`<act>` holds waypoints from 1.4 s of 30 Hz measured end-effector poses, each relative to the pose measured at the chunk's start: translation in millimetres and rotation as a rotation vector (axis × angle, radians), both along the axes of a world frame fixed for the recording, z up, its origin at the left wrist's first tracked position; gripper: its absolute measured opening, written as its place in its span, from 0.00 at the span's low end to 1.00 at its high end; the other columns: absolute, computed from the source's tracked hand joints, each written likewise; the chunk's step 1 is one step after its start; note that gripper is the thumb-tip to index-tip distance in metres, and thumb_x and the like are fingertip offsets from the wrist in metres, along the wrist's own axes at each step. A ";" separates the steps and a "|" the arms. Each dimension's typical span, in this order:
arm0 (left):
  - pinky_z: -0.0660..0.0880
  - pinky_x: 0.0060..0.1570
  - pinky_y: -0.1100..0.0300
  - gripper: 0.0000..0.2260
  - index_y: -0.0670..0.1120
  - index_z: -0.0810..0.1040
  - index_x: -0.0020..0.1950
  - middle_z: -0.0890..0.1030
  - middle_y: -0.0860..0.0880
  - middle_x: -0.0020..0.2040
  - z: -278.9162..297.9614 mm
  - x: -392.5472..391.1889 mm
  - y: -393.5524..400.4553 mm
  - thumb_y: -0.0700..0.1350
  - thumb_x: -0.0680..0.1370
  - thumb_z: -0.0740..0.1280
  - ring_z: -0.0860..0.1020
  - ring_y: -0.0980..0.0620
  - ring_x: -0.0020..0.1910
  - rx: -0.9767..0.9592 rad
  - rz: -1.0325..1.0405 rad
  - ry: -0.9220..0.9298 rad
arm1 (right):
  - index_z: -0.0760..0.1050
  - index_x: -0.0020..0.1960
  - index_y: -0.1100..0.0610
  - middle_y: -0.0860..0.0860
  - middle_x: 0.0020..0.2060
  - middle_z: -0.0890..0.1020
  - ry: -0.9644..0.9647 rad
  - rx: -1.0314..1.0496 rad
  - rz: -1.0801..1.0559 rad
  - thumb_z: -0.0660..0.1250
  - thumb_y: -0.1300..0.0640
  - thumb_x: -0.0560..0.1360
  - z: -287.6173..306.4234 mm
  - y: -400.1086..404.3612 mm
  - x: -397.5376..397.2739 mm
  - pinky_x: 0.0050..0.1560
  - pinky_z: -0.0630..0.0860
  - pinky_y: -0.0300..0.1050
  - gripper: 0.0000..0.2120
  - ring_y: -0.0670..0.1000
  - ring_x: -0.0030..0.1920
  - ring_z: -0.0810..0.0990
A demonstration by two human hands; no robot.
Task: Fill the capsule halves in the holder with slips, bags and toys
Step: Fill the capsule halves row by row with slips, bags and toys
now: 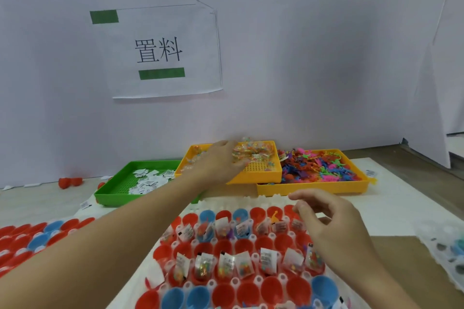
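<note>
Capsule halves (241,253), red and blue cups in a white holder (263,200) on the table, partly carry slips and bead bags, while the left hand (221,160) grips clear bags (253,152) over the orange tray (261,174) and the right hand (331,223) hovers loosely curled, empty.

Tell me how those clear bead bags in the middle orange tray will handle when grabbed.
Probably floppy and light: the bags look like thin clear film bunched under the left hand. Glossy film may slip, and the heaped bags could lift as a clump.
</note>
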State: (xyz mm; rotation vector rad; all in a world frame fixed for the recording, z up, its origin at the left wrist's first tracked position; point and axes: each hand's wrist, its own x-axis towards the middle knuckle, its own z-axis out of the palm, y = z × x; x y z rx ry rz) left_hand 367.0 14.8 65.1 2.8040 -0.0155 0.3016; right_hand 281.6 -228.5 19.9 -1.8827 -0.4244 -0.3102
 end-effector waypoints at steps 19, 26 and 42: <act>0.73 0.36 0.59 0.12 0.48 0.83 0.37 0.81 0.52 0.33 -1.2 40.7 25.8 0.50 0.78 0.67 0.75 0.55 0.33 -0.176 -0.112 -0.073 | 0.82 0.40 0.41 0.38 0.37 0.84 0.027 0.016 0.022 0.69 0.64 0.76 -6.0 5.8 0.6 0.34 0.74 0.31 0.17 0.41 0.43 0.81; 0.55 0.74 0.42 0.37 0.53 0.59 0.79 0.59 0.45 0.79 -12.0 38.9 28.4 0.71 0.75 0.57 0.57 0.39 0.77 0.146 0.174 0.362 | 0.82 0.41 0.42 0.37 0.40 0.83 0.035 -0.026 0.047 0.69 0.64 0.76 -6.9 7.1 -1.6 0.36 0.74 0.31 0.17 0.41 0.44 0.80; 0.72 0.37 0.60 0.10 0.46 0.79 0.52 0.82 0.54 0.32 22.3 35.2 23.7 0.35 0.76 0.63 0.78 0.49 0.42 -0.738 0.214 -0.123 | 0.82 0.42 0.42 0.34 0.40 0.82 0.010 -0.027 0.035 0.68 0.63 0.77 -5.9 4.2 -0.4 0.37 0.76 0.31 0.16 0.38 0.47 0.79</act>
